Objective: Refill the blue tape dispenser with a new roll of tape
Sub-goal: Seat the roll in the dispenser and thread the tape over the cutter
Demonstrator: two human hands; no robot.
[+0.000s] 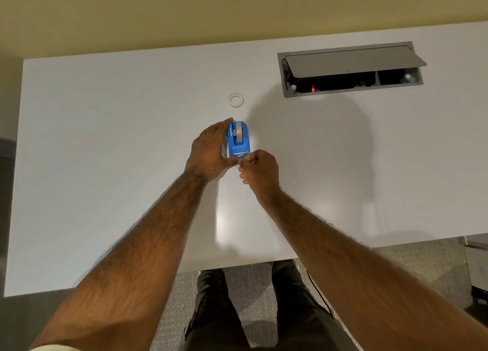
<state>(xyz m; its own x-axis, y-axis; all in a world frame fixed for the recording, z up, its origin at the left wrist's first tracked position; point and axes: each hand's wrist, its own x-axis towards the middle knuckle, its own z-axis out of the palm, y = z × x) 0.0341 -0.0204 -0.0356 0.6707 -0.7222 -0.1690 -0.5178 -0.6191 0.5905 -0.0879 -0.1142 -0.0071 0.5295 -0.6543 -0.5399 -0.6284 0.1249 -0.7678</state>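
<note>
Left hand (210, 150) grip clasps blue tape dispenser (238, 142) on desk (105, 139); right hand (260, 170) grip pinched at cutter end; empty core (235, 100) beyond

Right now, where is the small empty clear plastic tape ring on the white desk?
In the head view, the small clear plastic ring lies flat on the white desk, just beyond the blue tape dispenser, apart from it, left of the open grey cable hatch.
</note>
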